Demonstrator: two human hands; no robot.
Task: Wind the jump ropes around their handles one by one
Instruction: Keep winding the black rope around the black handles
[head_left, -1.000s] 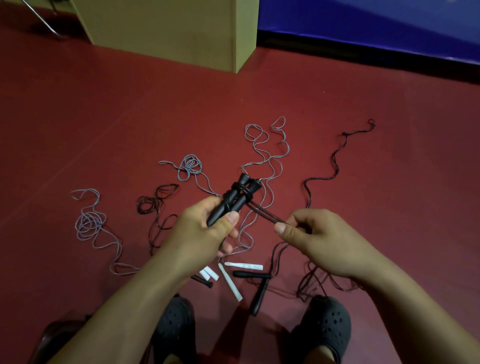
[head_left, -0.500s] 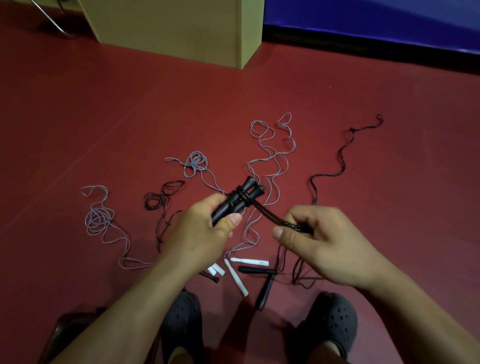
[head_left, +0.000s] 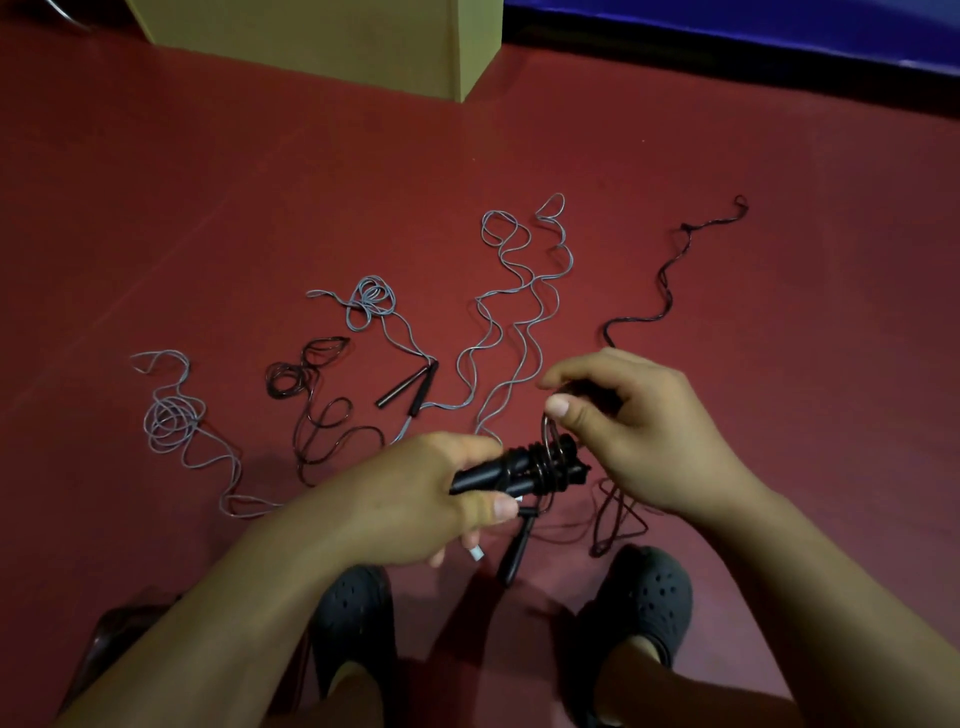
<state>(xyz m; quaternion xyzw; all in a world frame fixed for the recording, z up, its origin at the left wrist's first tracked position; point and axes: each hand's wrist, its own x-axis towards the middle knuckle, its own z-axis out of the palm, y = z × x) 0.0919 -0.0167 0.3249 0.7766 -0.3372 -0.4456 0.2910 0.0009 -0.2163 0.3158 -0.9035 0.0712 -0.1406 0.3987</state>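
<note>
My left hand (head_left: 415, 504) grips a pair of black jump rope handles (head_left: 511, 473) held side by side, tips pointing right. Several turns of black rope sit around them near the tips. My right hand (head_left: 634, 431) is just above the tips, pinching a loop of that black rope (head_left: 660, 306), whose free length runs far right across the red floor. Grey ropes (head_left: 511, 312) and another black rope (head_left: 306, 374) lie loose on the floor beyond my hands. Another pair of black handles (head_left: 410, 387) lies between them.
A black handle (head_left: 517, 551) and a white handle end (head_left: 475, 553) lie under my hands, by my dark clogs (head_left: 644, 597). A tan box (head_left: 332, 41) stands at the far top, a blue mat (head_left: 753, 26) top right. A dark object (head_left: 114, 639) sits bottom left.
My left hand has swung the handles down and to the right, so they now lie level. My right hand has risen above the tips with the rope, and more turns sit on the handles.
</note>
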